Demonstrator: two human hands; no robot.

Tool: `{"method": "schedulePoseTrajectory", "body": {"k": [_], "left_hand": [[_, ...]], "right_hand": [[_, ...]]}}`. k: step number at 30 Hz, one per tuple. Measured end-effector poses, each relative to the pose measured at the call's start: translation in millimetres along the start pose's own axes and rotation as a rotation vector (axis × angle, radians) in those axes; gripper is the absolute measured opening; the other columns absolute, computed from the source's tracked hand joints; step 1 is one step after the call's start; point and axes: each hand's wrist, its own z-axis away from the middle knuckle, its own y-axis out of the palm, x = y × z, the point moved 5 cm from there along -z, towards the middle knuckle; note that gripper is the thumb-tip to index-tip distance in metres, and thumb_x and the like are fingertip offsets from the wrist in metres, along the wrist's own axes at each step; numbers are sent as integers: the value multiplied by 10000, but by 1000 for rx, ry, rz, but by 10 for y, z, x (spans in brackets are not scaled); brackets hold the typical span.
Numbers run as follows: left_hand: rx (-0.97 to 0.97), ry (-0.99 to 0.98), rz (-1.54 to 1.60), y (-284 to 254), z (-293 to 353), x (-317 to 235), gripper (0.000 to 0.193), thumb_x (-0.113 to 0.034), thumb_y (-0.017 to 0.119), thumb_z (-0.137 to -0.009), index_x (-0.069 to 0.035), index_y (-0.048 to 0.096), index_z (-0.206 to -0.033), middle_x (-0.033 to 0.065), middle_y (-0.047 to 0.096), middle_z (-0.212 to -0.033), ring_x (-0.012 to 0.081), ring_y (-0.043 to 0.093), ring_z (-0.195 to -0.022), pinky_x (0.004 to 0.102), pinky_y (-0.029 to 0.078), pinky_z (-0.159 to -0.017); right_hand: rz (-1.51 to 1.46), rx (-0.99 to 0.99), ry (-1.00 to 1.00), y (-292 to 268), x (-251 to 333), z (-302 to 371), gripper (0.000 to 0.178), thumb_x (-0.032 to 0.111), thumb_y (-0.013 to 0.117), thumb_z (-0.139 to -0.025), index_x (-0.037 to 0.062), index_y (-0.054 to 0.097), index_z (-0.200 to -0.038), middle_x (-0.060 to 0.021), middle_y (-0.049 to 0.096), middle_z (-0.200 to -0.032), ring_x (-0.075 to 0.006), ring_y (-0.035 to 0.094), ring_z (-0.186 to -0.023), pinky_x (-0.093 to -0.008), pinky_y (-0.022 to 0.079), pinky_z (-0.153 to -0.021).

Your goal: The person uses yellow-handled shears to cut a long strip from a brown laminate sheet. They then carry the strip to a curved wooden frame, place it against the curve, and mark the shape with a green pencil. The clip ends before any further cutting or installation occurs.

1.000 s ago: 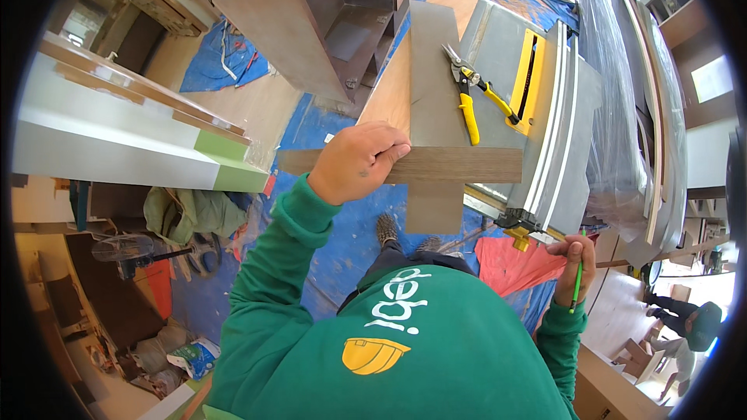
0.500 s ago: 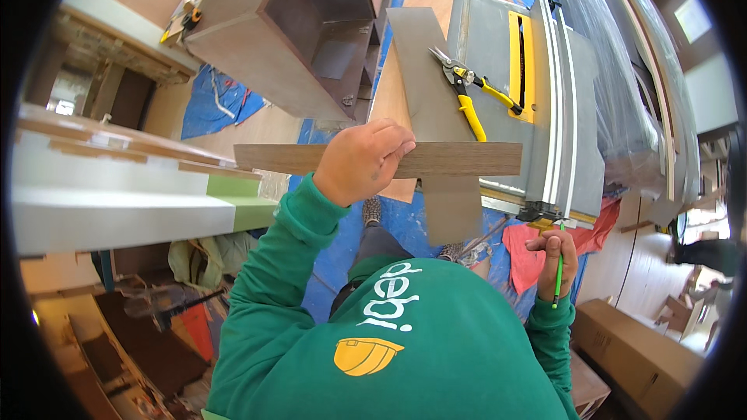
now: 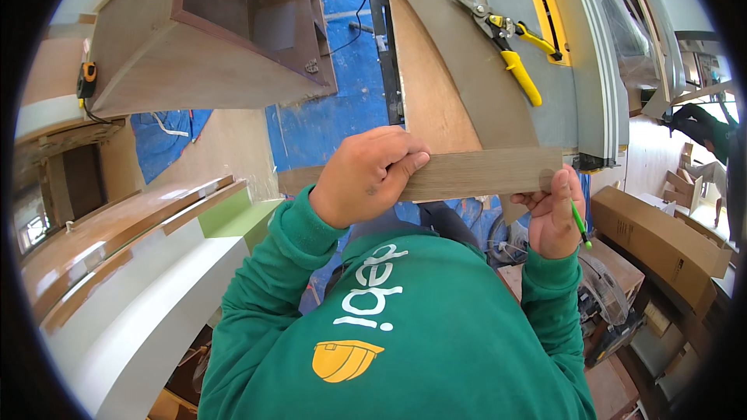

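My left hand (image 3: 366, 175) is closed round a long, narrow wood-grain strip (image 3: 482, 174), thumb on top, and holds it crosswise in front of my body. At the strip's right end is my right hand (image 3: 555, 218), its fingertips against or very near that end. A green pencil (image 3: 580, 225) is held in this hand, pointing down past the palm. Beyond the strip, a grey-brown thin sheet (image 3: 475, 70) lies over a plywood board (image 3: 428, 85). Tin snips with yellow handles (image 3: 522, 78) rest partly on that sheet.
A table saw (image 3: 556, 89) with a yellow insert (image 3: 545, 4) and a long fence (image 3: 591, 62) stands at the far right. A brown cabinet box (image 3: 148, 54) with a tape measure (image 3: 87, 78) is at the far left. A carton (image 3: 657, 229) sits at right; blue sheeting (image 3: 350, 120) covers the floor.
My right hand has moved up to the strip's right end, still with the pencil. The strip's right end now sits nearer the saw fence's end. The whole view has shifted.
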Motion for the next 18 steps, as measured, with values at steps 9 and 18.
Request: {"method": "schedulePoseTrajectory", "body": {"k": [9, 18], "left_hand": [[7, -64, 29, -278, 89, 175, 56, -51, 705, -937, -15, 734, -968, 133, 698, -849, 265, 654, -730, 353, 512, -663], [8, -139, 32, -413, 84, 269, 69, -67, 696, -946, -19, 737, -971, 134, 704, -858, 262, 657, -730, 343, 516, -671]], "right_hand": [[113, 0, -24, 438, -48, -197, 263, 252, 599, -1064, -8, 607, -1026, -128, 677, -826, -189, 621, -699, -321, 491, -642], [284, -22, -26, 541, -102, -347, 266, 252, 608, -1050, 4, 621, -953, -88, 649, -793, -153, 606, -679, -293, 477, -623]]}}
